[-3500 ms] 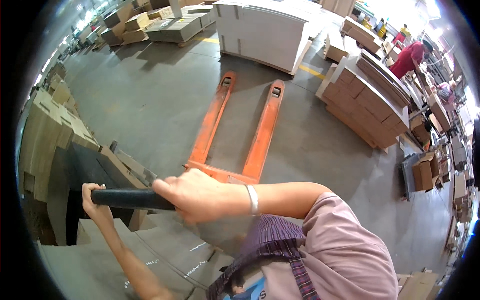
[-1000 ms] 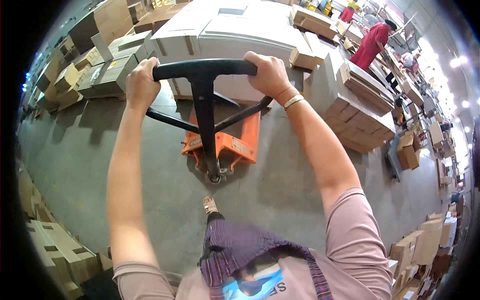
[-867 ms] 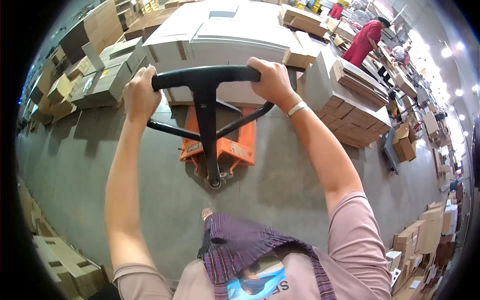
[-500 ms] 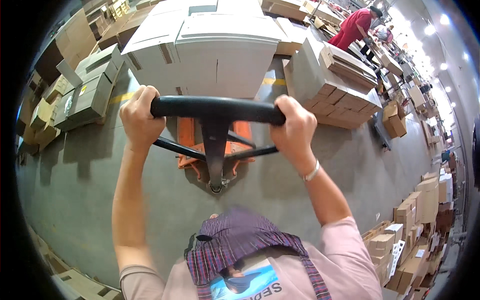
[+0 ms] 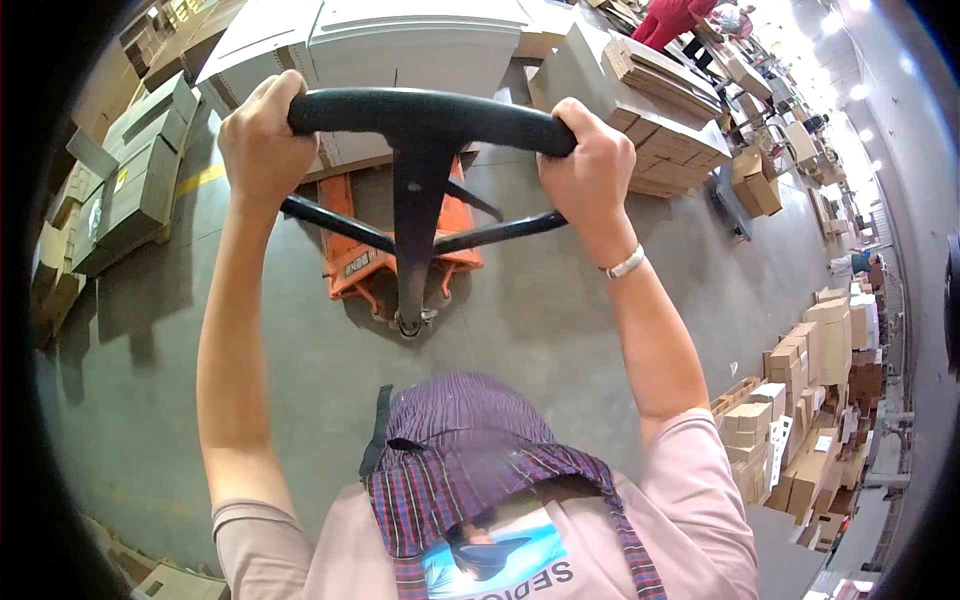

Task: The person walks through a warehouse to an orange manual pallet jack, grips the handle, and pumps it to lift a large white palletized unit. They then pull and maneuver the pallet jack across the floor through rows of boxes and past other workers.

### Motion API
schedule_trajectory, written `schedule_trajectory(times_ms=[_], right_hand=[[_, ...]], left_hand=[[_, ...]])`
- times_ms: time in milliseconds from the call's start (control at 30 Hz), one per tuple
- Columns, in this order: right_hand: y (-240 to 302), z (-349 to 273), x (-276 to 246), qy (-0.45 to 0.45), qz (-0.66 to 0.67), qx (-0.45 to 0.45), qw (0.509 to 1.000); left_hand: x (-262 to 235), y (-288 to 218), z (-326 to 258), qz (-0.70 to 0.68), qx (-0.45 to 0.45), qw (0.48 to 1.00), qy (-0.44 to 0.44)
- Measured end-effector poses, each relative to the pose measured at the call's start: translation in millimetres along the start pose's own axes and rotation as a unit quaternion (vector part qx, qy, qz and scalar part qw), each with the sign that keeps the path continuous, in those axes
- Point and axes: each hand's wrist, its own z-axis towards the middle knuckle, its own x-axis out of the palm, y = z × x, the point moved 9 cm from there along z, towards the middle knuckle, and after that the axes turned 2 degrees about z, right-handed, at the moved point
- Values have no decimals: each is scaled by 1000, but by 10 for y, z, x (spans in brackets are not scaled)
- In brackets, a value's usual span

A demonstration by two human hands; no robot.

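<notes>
Gripping the black loop handle point(image 5: 430, 115) of an orange pallet jack point(image 5: 400, 250), a person looks straight down past their own arms at a grey concrete floor point(image 5: 150, 400). The left hand point(image 5: 265, 135) wraps the handle's left end and the right hand point(image 5: 590, 175) wraps its right end, fingers of both curled tightly around the bar. A silver bracelet point(image 5: 627, 264) circles the right wrist. From the middle of the handle a black shaft point(image 5: 415, 250) runs down to the jack's orange base, which sits on the floor just ahead of the person, with two thin black rods crossing behind the shaft. Beyond the base, a stack of pale flat cardboard point(image 5: 400, 50) rests over the jack's far end. Another pile of flat brown cardboard sheets point(image 5: 660, 110) lies to the right of it, and grey-green boxes point(image 5: 130, 180) stand at the left. More brown cartons point(image 5: 810, 400) line the right side of the floor. A person in a red top point(image 5: 675, 20) stands far off at the upper edge. A purple plaid apron point(image 5: 470, 470) over a pink shirt point(image 5: 690, 500) fills the lower view.
</notes>
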Motion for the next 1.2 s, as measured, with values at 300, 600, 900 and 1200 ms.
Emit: schedule_trajectory(times_ms=[300, 600, 900, 1200], right_hand=[[206, -301, -307, -12, 8, 5, 1000], [637, -960, -946, 37, 137, -87, 986], [518, -918, -968, 29, 181, -100, 978], [76, -443, -594, -50, 89, -79, 992]], left_hand=[[-367, -234, -254, 16, -38, 999, 6], [-1271, -956, -875, -10, -47, 999, -24], [-1242, -1065, -850, 37, -19, 999, -11], [-606, -564, -488, 68, -21, 997, -12]])
